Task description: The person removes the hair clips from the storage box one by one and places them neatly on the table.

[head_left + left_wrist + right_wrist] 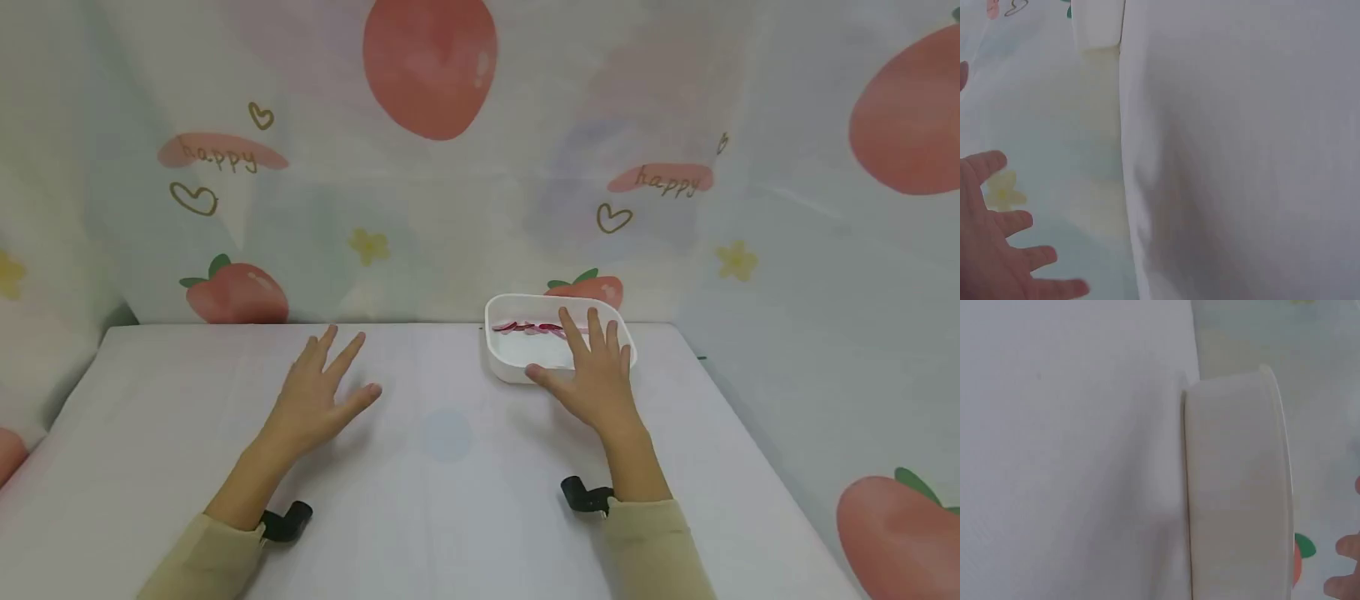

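A white rounded tub (510, 372) stands at the back edge of the table, right of the middle. Inside it lie several small pink and dark red pieces (528, 327), too small to make out in kind. My right hand (600, 387) hovers in front of the tub with its fingers spread, overlapping its right part in the head view. In the right wrist view the tub's side wall (1235, 487) fills the middle, and only fingertips (1344, 586) show at the edge. My left hand (311, 408) hangs over the left part of the table, fingers spread and holding nothing.
A white cloth covers the table (435, 517). Behind it and along both sides hangs a curtain (465, 225) printed with strawberries, hearts and flowers. Each wrist wears a black strap-mounted piece, one at the left wrist (287, 522) and one at the right wrist (587, 496).
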Demonstrator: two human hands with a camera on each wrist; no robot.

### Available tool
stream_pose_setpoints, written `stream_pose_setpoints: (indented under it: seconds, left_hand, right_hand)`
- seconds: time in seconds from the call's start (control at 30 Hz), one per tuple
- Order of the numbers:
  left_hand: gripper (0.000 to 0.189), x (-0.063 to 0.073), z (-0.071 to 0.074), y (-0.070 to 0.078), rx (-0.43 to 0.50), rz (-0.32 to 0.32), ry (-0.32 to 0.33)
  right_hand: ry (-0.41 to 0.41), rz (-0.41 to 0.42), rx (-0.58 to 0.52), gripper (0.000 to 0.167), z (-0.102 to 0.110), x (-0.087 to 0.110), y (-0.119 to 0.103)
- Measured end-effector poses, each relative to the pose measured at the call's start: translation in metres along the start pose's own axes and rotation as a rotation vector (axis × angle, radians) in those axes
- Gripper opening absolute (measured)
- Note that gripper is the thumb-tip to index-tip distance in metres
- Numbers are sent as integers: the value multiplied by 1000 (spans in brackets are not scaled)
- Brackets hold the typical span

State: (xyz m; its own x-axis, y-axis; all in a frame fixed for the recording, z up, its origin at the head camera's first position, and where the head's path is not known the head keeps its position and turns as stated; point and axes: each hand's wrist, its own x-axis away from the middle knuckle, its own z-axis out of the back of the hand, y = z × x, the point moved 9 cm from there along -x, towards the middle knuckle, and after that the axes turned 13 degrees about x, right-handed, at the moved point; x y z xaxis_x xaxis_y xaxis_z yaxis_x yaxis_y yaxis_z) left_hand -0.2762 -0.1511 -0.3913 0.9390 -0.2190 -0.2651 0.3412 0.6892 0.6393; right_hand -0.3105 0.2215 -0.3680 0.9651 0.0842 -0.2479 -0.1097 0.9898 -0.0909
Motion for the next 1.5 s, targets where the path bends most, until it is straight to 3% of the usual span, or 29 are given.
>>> stream_pose_setpoints:
  seconds: [0.17, 0.27, 0.33, 0.5, 0.67, 0.9, 1.1, 1.27, 1.5]
  left_hand:
    - [69, -9, -20, 10, 241, -7, -56]
    - [62, -24, -31, 20, 394, -36, -84]
    - [59, -36, -41, 24, 549, -16, -130]
    - [53, -61, -74, 26, 961, 156, -237]
    - [50, -85, -103, 24, 1221, 330, -302]
    - [56, -107, -125, 21, 1323, 428, -328]
    - [50, -123, -141, 21, 1343, 483, -329]
    - [51, -133, -151, 25, 1362, 501, -303]
    - [48, -137, -165, 33, 1383, 548, -306]
  right_hand:
    - [-2, -81, -188, 97, -1, -2, 28]
    - [17, -133, -292, 91, -1, -1, 44]
    - [35, -167, -350, 87, 0, 0, 54]
    - [55, -258, -505, 80, -1, 2, 78]
    - [-25, -372, -721, 78, -12, -3, 105]
    - [-237, -399, -874, 71, -34, -20, 134]
    - [-404, -333, -969, 67, -48, -29, 143]
    - [-493, -275, -1004, 66, -55, -36, 147]
    - [-537, -279, -1024, 64, -60, -37, 149]
